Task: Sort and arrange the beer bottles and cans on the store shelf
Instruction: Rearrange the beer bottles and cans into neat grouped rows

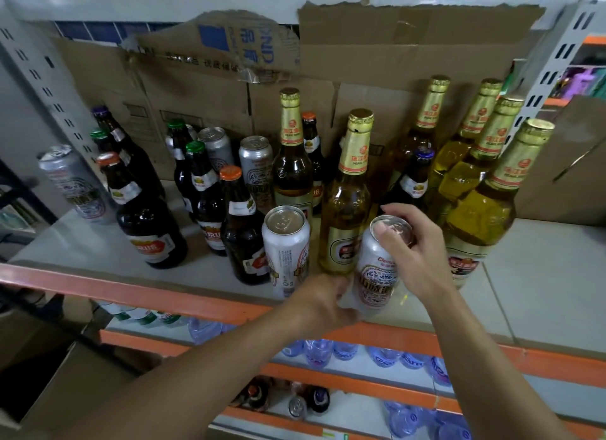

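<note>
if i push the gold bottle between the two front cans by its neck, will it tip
Probably: the bottle is tall and narrow, so a neck push likely topples it. It looks like full glass, so heavy and breakable.

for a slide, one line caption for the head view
Right hand grips the top of a white beer can, left hand its base, at the shelf edge beside an amber bottle.
</note>
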Motion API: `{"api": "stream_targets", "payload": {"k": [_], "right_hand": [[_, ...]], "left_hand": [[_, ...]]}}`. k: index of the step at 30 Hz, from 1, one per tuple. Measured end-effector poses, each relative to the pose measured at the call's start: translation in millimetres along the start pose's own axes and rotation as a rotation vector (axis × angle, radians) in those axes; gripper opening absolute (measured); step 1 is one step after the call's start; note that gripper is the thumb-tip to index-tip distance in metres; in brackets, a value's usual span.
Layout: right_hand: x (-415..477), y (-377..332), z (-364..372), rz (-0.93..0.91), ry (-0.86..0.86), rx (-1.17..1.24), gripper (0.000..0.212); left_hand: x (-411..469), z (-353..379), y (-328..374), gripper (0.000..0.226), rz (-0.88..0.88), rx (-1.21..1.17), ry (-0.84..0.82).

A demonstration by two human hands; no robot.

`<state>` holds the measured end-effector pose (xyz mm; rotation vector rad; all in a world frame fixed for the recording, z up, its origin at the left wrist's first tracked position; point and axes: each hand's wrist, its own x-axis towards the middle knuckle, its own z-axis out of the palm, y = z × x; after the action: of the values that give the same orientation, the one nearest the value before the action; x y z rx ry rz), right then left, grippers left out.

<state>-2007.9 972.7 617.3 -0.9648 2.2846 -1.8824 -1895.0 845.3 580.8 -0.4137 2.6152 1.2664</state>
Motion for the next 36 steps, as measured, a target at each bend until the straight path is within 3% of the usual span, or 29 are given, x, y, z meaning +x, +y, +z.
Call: {"api": "stream_targets", "payload": {"k": [2,5,9,15,17,19,21,23,28,32,36], "right_hand": [[1.9,-1.5,5.5,0.029,-0.009,0.054,0.026],[7.1,-8.7,9.9,0.097,0.126,0.084,0.005],[14.3,-28.5,3.0,0.330,0.355,0.291,0.006],[17.7,-85.4,-1.4,0.562,0.343,0.646,0.011],[16.2,-97.0,4.8,0.601,0.316,0.686,0.015],[15.3,-102.3,10.6,0.612,0.284,0.700,0.022],[14.1,-106.2,16.3,0.601,0.233,0.703,0.028],[12.8,-109.5,23.0,0.573,0.179,0.697,0.028],[8.7,-118.6,48.6,0.534,0.088,0.792,0.024],[7.2,-125.7,81.4,0.482,0.058,0.869,0.020],[10.3,-139.6,119.0,0.436,0.001,0.893,0.029]], "left_hand": [[-6.1,-3.3,-3.7,0.053,-0.014,0.000,-0.031],[-22.4,-9.7,-7.5,0.052,-0.024,0.013,-0.089],[-42.0,-16.4,-16.8,0.065,-0.032,0.011,-0.126],[-54.4,-28.6,0.7,0.111,0.140,-0.227,0.066],[-56.7,-34.6,6.1,0.105,0.194,-0.356,0.020],[-63.2,-42.2,8.2,0.084,0.220,-0.432,-0.026],[-71.1,-54.3,7.4,0.058,0.252,-0.452,-0.053],[-77.8,-70.0,3.3,0.048,0.274,-0.432,-0.060],[-99.9,-108.8,-10.4,0.043,0.293,-0.408,-0.104],[-119.4,-127.5,-27.9,0.058,0.277,-0.428,-0.103],[-140.3,-148.9,-48.4,0.052,0.244,-0.465,-0.104]]}}
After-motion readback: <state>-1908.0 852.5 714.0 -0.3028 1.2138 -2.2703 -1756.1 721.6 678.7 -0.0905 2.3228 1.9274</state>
